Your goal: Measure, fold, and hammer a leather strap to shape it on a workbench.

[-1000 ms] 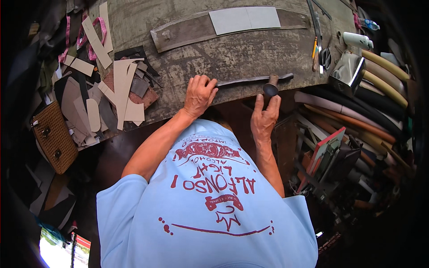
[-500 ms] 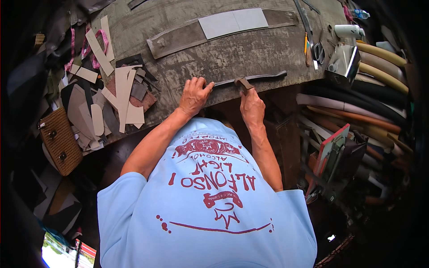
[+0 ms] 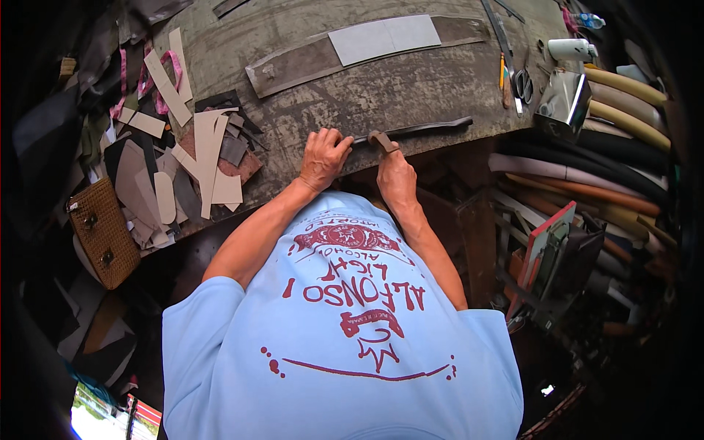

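A narrow dark strip [image 3: 438, 127], which looks like folded leather, lies along the near edge of the worn workbench [image 3: 315, 110]. My left hand [image 3: 323, 158] rests on the bench at the strip's left end, its fingers bent and closed on that end. My right hand [image 3: 397, 177] is wrapped round the handle of a hammer [image 3: 383, 141]. The brown hammer head is at the strip, a little right of my left fingers; whether it touches the strip I cannot tell. Most of the handle is hidden in my fist.
Tan and dark offcuts [image 3: 213, 158] are heaped at the left, beside a brown woven bag [image 3: 104, 233]. A long brown piece bearing a pale panel [image 3: 385, 39] lies farther back. Scissors [image 3: 523, 85] and a metal box [image 3: 563, 103] stand right, above rolled material [image 3: 587, 172].
My right hand and the hammer have moved left along the strip, closer to my left hand. My left hand still holds the strip's end.
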Tool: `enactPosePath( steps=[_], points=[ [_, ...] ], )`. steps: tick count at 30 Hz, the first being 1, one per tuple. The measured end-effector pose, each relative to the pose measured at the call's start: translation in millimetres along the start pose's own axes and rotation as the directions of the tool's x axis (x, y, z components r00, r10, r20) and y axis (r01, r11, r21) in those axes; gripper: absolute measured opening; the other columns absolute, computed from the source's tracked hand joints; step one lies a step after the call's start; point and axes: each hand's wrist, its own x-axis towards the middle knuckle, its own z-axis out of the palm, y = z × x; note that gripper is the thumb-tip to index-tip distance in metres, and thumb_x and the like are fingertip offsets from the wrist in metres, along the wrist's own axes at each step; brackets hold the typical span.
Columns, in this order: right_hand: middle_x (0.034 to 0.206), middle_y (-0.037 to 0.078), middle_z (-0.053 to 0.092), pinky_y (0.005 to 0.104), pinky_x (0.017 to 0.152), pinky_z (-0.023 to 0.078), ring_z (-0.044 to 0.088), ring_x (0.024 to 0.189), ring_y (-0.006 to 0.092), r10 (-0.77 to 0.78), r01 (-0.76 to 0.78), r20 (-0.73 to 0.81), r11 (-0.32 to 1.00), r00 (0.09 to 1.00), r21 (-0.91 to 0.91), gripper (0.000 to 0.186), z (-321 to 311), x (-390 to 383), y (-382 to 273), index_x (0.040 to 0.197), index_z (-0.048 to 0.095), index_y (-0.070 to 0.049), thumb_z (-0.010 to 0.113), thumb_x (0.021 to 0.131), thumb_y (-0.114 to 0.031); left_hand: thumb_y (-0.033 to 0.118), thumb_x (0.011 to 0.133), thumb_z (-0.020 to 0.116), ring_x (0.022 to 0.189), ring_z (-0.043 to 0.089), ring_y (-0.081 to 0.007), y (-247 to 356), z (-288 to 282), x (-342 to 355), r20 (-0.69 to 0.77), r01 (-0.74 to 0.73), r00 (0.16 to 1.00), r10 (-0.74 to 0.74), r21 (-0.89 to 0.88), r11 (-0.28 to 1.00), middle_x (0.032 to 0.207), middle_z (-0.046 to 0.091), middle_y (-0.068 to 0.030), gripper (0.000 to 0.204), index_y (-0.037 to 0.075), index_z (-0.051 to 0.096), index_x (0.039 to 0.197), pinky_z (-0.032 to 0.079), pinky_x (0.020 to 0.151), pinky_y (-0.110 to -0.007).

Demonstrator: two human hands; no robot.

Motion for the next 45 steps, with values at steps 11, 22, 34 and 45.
enactPosePath(
  steps=[11,22,34,45],
  points=[
    [0.098,0.027,0.066,0.0504,0.073,0.052,0.064,0.089,0.0478,0.065,-0.06,-0.036,0.992,0.997,0.115,0.024,-11,-4,-2,0.116,0.057,-0.002,0.057,0.096,-0.014,0.012,0.081,0.073,0.086,0.054,-0.0248,1,-3,3,0.015,0.032,0.999,-0.032,-0.042,0.999,0.092,0.055,-0.0072,0.025,0.009,0.068,0.105,0.041,0.075,-0.038],
    [0.102,0.027,0.066,0.0494,0.078,0.05,0.064,0.094,0.047,0.196,-0.15,-0.287,0.973,0.938,0.175,0.031,-72,13,34,0.124,0.053,0.0,0.056,0.097,-0.013,0.012,0.082,0.061,0.099,0.054,-0.0258,32,15,50,0.234,-0.303,0.933,0.274,0.1,0.948,0.101,0.055,-0.0109,0.034,-0.003,0.063,0.113,0.043,0.09,-0.037],
    [0.095,0.027,0.066,0.0533,0.072,0.051,0.063,0.09,0.0482,0.04,-0.03,-0.123,0.996,0.992,0.079,0.022,-86,49,84,0.115,0.053,-0.001,0.055,0.097,-0.013,0.009,0.08,0.059,0.1,0.055,-0.0272,52,60,66,0.191,-0.23,0.959,0.209,0.094,0.969,0.104,0.056,-0.0118,0.042,0.001,0.062,0.121,0.046,0.087,-0.038],
    [0.094,0.025,0.067,0.0564,0.065,0.049,0.065,0.083,0.0467,-0.13,0.118,0.123,0.988,0.984,0.1,0.022,-127,80,148,0.115,0.051,-0.003,0.056,0.096,-0.012,0.004,0.08,0.07,0.097,0.056,-0.0288,82,74,73,0.009,0.113,0.993,-0.115,0.143,0.983,0.102,0.056,-0.01,0.029,0.005,0.062,0.108,0.045,0.084,-0.041]
  ],
)
